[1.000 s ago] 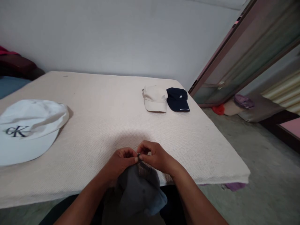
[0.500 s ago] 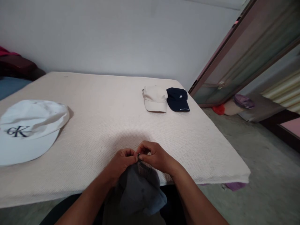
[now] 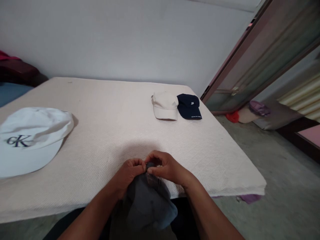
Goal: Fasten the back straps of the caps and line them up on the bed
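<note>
A dark grey-blue cap (image 3: 150,203) hangs at the near edge of the covered table, its strap end upward. My left hand (image 3: 131,171) pinches the strap from the left, fingers closed. Opposite it, my right hand (image 3: 166,168) grips the same strap between thumb and fingers, with a short piece of strap showing between the two hands. A white cap (image 3: 37,133) with dark letters lies at the far left. Toward the back right, a beige cap (image 3: 165,106) sits beside a navy cap (image 3: 189,106), the two touching.
A pale textured cloth covers the table (image 3: 105,110), which meets a wall (image 3: 112,40) behind. On the right are a framed sliding door (image 3: 237,66) and the floor, with red and purple items (image 3: 260,108). Dark and blue things (image 3: 15,91) lie at the far left.
My right thumb and fingers have parted slightly, and more of the strap shows between my hands. The caps on the table have not moved.
</note>
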`<state>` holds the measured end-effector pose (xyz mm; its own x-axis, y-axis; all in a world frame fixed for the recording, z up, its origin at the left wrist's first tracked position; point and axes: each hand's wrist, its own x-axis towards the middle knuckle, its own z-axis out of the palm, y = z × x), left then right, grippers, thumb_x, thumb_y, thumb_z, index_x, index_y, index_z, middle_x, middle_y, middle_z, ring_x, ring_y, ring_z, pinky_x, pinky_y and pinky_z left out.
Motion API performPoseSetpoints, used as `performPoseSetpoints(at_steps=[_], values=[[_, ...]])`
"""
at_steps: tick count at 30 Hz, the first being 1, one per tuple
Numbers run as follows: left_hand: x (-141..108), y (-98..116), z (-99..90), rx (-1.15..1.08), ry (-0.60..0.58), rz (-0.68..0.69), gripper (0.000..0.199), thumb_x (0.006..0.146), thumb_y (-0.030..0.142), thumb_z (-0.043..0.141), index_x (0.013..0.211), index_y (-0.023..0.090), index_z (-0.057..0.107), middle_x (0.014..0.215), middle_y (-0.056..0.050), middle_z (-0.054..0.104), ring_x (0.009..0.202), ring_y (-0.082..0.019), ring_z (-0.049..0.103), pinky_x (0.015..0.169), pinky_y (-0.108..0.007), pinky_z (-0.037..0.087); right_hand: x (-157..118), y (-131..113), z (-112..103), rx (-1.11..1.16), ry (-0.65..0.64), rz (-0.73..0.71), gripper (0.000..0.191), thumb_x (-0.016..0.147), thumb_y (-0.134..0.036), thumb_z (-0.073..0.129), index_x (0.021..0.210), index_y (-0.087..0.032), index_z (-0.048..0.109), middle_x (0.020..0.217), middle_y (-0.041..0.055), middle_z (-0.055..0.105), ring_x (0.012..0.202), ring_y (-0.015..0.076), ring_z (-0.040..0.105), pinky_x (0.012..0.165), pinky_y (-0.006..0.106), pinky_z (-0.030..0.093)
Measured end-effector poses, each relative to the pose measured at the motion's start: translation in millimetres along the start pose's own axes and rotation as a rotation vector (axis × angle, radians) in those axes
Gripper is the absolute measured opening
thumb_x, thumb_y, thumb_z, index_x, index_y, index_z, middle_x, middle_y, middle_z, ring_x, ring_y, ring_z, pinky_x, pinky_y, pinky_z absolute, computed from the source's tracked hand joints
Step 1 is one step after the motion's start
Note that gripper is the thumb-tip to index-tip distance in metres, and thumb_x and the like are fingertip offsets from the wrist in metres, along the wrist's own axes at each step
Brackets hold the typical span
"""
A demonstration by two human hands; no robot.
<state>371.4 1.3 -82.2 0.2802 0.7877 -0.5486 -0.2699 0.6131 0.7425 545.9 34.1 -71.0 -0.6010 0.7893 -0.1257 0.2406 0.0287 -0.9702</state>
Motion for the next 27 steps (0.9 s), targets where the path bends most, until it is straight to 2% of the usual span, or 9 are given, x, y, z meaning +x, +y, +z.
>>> performPoseSetpoints(at_steps=[10,21,27], values=[[2.2,0.4,-0.4,0.074,0.02,0.025,0.015,0.065,0.019,0.066,0.062,0.017,0.052,0.054,0.004,0.052,0.045,-0.006,0.043,0.046,-0.02,0.031,-1.8,-11.4,5.7,-0.227,0.078,-0.049,0.021,0.069,-0.009,0.058,0.086,-0.02,0.063,0.086,0.0003,0.062,0.077,0.0125,0.054,0.069,0.024,0.04],[4.2,-3.8,-2.5,0.076,-0.011,-0.018,0.012,0.063,0.015,0.064,0.061,0.017,0.052,0.052,0.005,0.051,0.043,-0.007,0.042,0.045,-0.021,0.03,2.0,-2.1,3.3,-0.192,0.013,-0.008,0.023,0.064,-0.011,0.061,0.086,-0.019,0.061,0.079,-0.0023,0.061,0.072,0.0115,0.053,0.062,0.021,0.04],[4.2,-5.2,-4.3,0.045,-0.027,-0.031,0.014,0.064,0.015,0.065,0.06,0.017,0.052,0.052,0.004,0.05,0.043,-0.007,0.041,0.045,-0.021,0.03,1.6,-1.8,5.6,-0.194,0.036,0.001,0.021,0.064,-0.013,0.061,0.084,-0.019,0.061,0.077,-0.0023,0.06,0.07,0.0115,0.052,0.06,0.022,0.039]])
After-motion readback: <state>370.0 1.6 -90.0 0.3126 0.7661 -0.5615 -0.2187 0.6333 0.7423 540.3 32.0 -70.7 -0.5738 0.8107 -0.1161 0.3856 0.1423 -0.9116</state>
